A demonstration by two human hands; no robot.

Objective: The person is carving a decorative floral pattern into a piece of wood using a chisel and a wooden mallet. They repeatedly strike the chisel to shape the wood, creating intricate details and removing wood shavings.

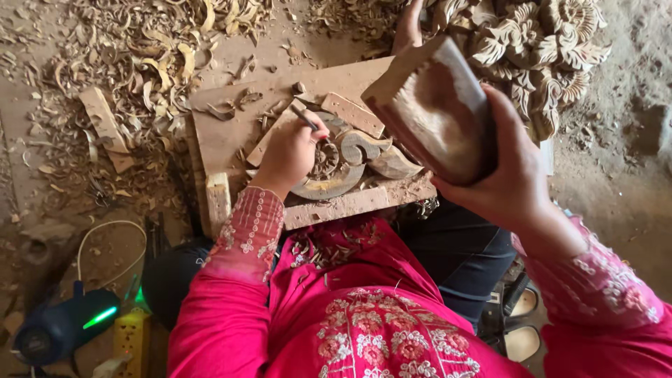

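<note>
Your left hand (290, 150) pinches a chisel (306, 119) onto the carving (350, 164), steadying its tip; your right hand (514, 185) grips a mallet (434, 108) raised above.

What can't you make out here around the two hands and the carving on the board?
Head view only:
- Chisel: its tip is hidden behind the left hand.
- Carved scroll piece: its left part is covered by that hand.
- Wooden mallet block: its handle is hidden inside the right hand, and it blocks the board behind.
- Finished floral carving: cut off by the top edge.
</note>
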